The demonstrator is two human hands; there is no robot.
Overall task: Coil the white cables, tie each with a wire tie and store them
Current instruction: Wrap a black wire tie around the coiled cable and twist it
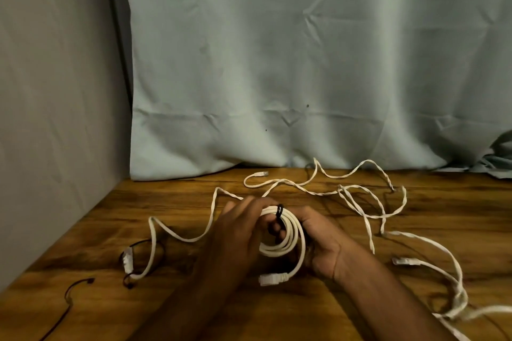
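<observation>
Here, both hands, left hand (pixel 235 232) and right hand (pixel 318 241), gripping the coiled white cable (pixel 288 238), black wire tie (pixel 279 210) around it.

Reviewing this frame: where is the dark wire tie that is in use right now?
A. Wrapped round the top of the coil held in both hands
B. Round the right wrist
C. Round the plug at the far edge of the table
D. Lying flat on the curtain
A: the dark tie loops over the top of the white coil, which the left hand and right hand hold between them.
</observation>
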